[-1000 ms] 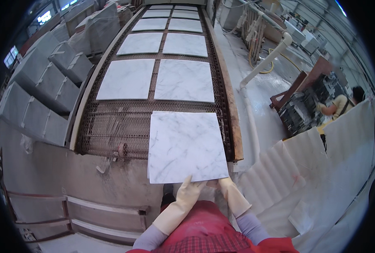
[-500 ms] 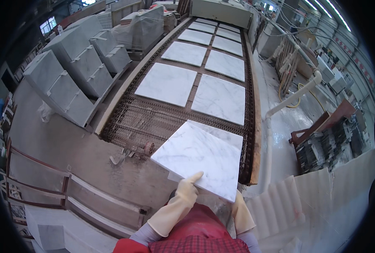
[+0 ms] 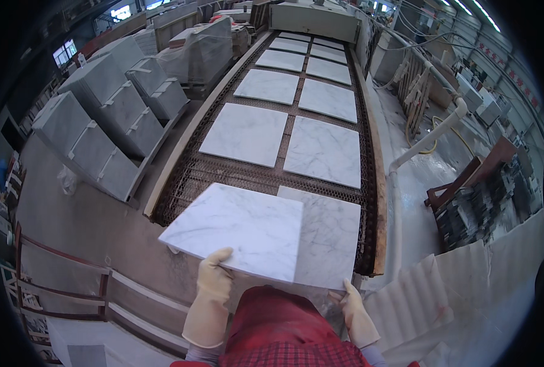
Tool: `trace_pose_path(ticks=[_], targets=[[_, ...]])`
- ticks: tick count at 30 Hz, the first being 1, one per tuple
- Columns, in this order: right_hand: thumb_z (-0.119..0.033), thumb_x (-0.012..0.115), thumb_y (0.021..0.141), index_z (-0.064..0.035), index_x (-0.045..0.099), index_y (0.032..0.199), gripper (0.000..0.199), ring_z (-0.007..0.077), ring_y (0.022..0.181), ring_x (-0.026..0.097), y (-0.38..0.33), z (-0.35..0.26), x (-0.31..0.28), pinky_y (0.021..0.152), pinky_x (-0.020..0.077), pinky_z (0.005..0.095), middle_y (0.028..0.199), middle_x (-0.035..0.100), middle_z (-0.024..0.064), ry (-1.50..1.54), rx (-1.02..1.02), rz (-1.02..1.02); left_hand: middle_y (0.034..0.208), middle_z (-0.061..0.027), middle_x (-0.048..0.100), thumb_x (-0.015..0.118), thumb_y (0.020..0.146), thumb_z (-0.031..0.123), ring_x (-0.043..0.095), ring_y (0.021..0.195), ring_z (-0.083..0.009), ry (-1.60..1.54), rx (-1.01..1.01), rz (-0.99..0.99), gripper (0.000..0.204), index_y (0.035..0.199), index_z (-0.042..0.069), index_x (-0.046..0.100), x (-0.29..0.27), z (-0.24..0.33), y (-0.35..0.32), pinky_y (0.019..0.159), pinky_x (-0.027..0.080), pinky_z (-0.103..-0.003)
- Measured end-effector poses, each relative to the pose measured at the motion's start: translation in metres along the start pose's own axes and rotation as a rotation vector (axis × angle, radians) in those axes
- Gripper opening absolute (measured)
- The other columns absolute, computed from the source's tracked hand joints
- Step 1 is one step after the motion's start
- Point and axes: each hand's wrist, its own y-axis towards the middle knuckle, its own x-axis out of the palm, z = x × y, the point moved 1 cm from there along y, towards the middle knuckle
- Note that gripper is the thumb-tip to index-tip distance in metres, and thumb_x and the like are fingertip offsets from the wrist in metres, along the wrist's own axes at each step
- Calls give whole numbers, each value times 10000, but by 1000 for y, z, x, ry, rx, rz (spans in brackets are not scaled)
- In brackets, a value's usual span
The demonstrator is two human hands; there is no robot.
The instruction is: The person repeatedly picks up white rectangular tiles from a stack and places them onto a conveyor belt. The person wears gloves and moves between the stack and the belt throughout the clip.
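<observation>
My left hand (image 3: 214,281), in a cream rubber glove, is closed on the near edge of a white marble tile (image 3: 241,226), thumb on top and the other fingers hidden beneath. This tile is tilted over the near left part of the mesh conveyor (image 3: 189,174). Its right side covers part of a greyer veined marble tile (image 3: 330,235) below it. At that second tile's near right corner, my gloved right hand (image 3: 356,312) is closed, with its thumb at the edge. Farther up the conveyor, pale marble tiles (image 3: 322,150) lie flat in two columns.
Grey stone slabs (image 3: 95,150) lean in strapped stacks at left. A metal frame (image 3: 147,281) stands near my left side. To the right are a white pipe (image 3: 428,137), a rack of dark stone strips (image 3: 483,205) and pale foam sheeting (image 3: 428,293). A machine housing (image 3: 315,23) spans the far end.
The upper tile has moved left with my left hand, baring much more of the tile beneath. My right hand now shows at the lower tile's corner. The view has shifted slightly.
</observation>
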Motion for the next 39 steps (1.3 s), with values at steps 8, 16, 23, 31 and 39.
trace_pose_path(ticks=[8, 16, 23, 31, 39], targets=[[-380, 427, 950, -2, 437, 1224, 467, 268, 859, 613, -20, 13, 1, 815, 513, 402, 1081, 596, 224, -6, -7, 31, 1004, -183, 624, 534, 814, 138, 644, 864, -304, 3, 30, -59, 335, 1067, -80, 525, -23, 57, 42, 686, 565, -415], [-314, 392, 966, 8, 429, 1249, 430, 235, 795, 641, -42, 6, -17, 792, 513, 374, 1018, 635, 202, -224, 18, 17, 1048, -180, 613, 532, 830, 188, 628, 893, -317, 85, 28, -94, 378, 1107, -68, 510, -52, 58, 80, 739, 531, -438], [-286, 419, 962, -26, 480, 1250, 393, 220, 769, 645, -43, 36, -60, 737, 518, 341, 976, 655, 173, -394, 138, 135, 1188, -128, 562, 567, 845, 254, 556, 1075, -289, -115, 28, 149, 451, 1210, 4, 483, -79, 36, 95, 836, 496, -451], [-301, 426, 957, -47, 483, 1246, 389, 288, 785, 661, -13, 93, -132, 703, 538, 408, 956, 661, 181, -532, 323, 221, 1206, -82, 549, 638, 795, 441, 556, 1033, -275, 2, -193, 405, 579, 1243, 108, 485, -128, 6, 117, 810, 468, -519], [-321, 429, 949, -65, 500, 1234, 390, 277, 785, 662, -6, 60, -112, 703, 542, 386, 951, 663, 182, -571, 214, 122, 1263, -110, 499, 588, 822, 473, 518, 1089, -342, 78, -182, 279, 637, 1305, 100, 403, -157, -13, 127, 870, 422, -577]])
